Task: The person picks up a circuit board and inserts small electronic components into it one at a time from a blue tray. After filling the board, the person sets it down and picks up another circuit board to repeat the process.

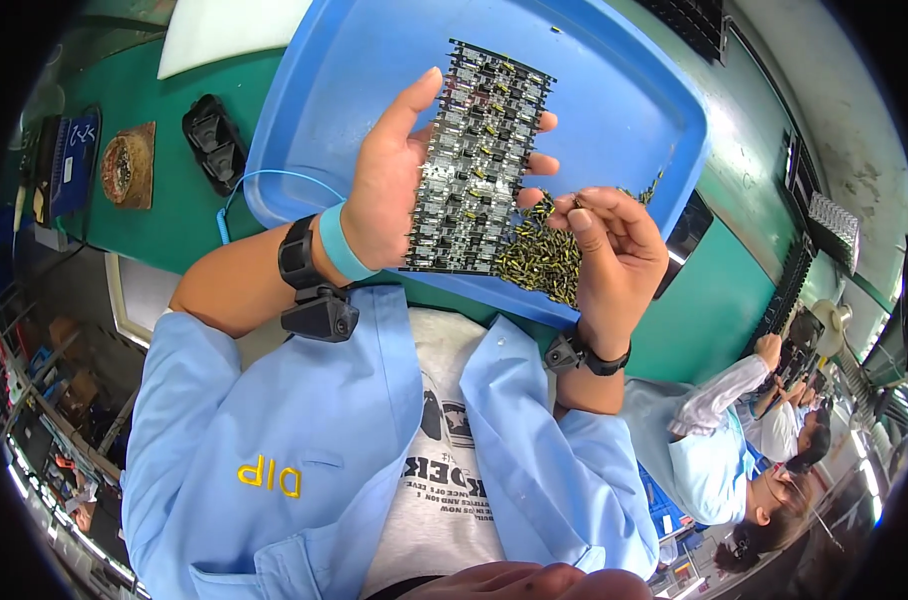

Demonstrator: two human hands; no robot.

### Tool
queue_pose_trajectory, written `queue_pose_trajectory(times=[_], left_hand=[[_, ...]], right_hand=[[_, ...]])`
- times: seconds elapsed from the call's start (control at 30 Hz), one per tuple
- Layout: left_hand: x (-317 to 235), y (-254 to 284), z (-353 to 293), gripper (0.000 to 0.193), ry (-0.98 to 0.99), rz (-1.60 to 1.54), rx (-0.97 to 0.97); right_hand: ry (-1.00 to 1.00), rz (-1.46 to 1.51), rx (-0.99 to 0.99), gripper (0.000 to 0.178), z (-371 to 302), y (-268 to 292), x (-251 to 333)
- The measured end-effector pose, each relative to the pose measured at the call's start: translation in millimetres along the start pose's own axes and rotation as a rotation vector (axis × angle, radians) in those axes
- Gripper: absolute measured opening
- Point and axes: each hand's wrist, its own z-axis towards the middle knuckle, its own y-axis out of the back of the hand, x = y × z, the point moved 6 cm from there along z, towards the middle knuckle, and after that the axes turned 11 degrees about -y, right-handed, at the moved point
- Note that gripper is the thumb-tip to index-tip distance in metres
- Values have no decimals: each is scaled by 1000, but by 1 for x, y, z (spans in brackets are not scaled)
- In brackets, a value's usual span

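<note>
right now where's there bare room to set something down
The blue tray has bare floor at its far right, beyond the board in the left hand. Some green tabletop also shows bare between the tray and the black rack at right. Crowded: the tray's near end, where small yellow-and-black parts are heaped beside the right hand.

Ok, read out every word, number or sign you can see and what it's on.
I won't copy wording, but here's where it stands:
Blue jacket: yellow chest lettering, legible, upside down in this view.
Grey shirt: dark print, upside down, partly covered; smallest lines blurred.
Dark-blue item, far left: white label and marks, too small to read.
Component panel: any markings too small to read.
</note>
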Motion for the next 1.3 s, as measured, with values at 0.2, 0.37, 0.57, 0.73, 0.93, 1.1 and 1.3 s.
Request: queue_pose_trajectory(times=[0.2, 0.37, 0.57, 0.73, 0.93, 1.1, 1.3], left_hand=[[-2, 2, -3, 76, -3, 49, -44], [-2, 5, -6, 75, -1, 70, -52], [-5, 10, -12, 73, -1, 69, -41], [-9, 12, -17, 72, -34, 116, -86], [-10, 18, -22, 80, 20, 114, -93], [-18, 19, -25, 81, -4, 250, -106], [-19, 22, -32, 78, -36, 280, -98]], right_hand=[[52, -85, -6, 14, 0, -3, -2], [38, -117, -28, 12, -2, -4, -4], [35, -134, -16, 12, -4, -11, -13], [28, -153, -5, 11, -7, -19, -16], [29, -140, 109, 10, -13, -44, -17], [21, -142, 109, 8, -13, -60, -27], [228, -394, 92, 6, -21, -69, -26]])
